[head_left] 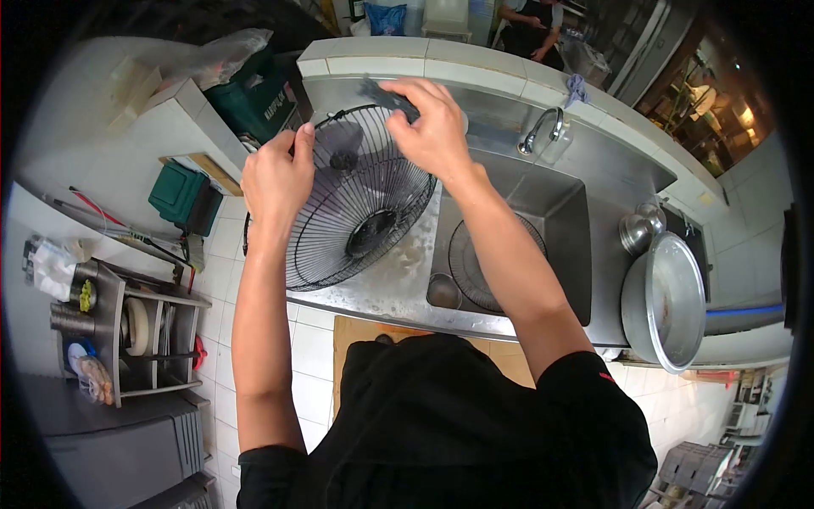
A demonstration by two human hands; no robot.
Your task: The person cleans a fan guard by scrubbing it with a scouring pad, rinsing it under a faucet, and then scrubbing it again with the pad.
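Note:
A black wire fan guard (pixel 360 208) stands tilted on the steel counter left of the sink, with fan blades visible behind its wires. My left hand (pixel 278 176) is closed on the guard's upper left rim. Over its top edge, my right hand (pixel 428 127) grips a dark scrubbing pad or cloth, slightly blurred. Inside the sink (pixel 555 199) lies a round wire grille (pixel 475 263), partly hidden by my right forearm, with a small metal bowl (pixel 443 291) near its lower left edge. A thin stream of water falls from the faucet (pixel 543 131).
A large metal basin (pixel 666 301) and smaller metal bowls (pixel 636 233) sit right of the sink. A tiled ledge (pixel 475 66) runs behind it. Beyond the ledge is another person (pixel 532 30). A green crate (pixel 254 97) and green bin (pixel 180 193) are at the left.

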